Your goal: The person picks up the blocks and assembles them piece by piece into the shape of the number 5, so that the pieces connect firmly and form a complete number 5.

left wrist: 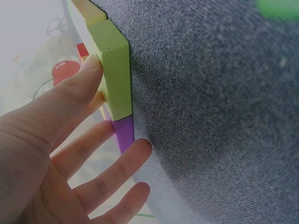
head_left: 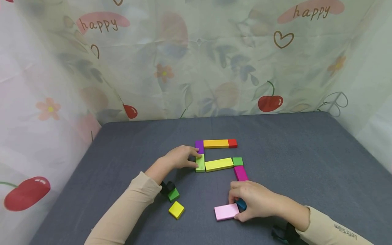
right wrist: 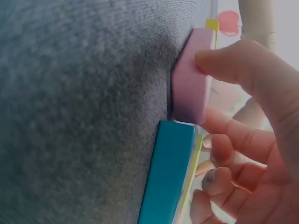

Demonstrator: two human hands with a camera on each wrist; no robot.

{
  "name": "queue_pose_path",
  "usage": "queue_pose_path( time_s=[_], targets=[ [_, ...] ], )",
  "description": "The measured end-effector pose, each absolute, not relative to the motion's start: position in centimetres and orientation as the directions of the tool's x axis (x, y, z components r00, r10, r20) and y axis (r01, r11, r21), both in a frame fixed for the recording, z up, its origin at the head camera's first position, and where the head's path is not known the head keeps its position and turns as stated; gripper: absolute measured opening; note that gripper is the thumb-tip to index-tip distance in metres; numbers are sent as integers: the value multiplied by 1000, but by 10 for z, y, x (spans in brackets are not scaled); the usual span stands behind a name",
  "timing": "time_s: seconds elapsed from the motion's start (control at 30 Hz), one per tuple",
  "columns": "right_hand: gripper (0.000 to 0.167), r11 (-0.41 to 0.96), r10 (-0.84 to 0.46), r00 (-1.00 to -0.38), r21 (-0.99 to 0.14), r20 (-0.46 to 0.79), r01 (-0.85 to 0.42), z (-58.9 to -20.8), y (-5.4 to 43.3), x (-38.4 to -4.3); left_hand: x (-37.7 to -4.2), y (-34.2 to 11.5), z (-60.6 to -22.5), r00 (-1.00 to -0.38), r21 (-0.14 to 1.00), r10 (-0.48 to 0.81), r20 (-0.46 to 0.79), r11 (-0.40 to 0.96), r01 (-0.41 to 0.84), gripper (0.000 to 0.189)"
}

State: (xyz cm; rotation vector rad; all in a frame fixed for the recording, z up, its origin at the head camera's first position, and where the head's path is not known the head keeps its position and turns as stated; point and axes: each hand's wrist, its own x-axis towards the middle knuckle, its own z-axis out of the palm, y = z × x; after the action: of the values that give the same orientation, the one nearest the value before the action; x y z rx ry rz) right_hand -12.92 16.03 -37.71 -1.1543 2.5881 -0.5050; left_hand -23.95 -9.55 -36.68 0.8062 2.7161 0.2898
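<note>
My left hand reaches across to a light green block, its thumb resting on the block in the left wrist view and its other fingers spread near a purple block. Lower down, my right hand pinches a pink block between thumb and index finger. A teal block meets the pink one's end, partly covered by the hand in the head view. From the purple block runs an orange block, then a red one. Yellow, green and magenta blocks continue from the light green one.
A loose green block and a yellow block lie near the left forearm. Black wrist gear hangs below the left sleeve. The dark grey tabletop has a patterned curtain behind it.
</note>
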Motion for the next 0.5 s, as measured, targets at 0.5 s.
queue_pose_path(
  time_s=[0.5],
  targets=[
    [21, 628, -753, -639, -456, -153, -631, -375, 161, -131, -239, -96, -366, -799, 274, 557, -225, 824, 497, 45]
  ],
)
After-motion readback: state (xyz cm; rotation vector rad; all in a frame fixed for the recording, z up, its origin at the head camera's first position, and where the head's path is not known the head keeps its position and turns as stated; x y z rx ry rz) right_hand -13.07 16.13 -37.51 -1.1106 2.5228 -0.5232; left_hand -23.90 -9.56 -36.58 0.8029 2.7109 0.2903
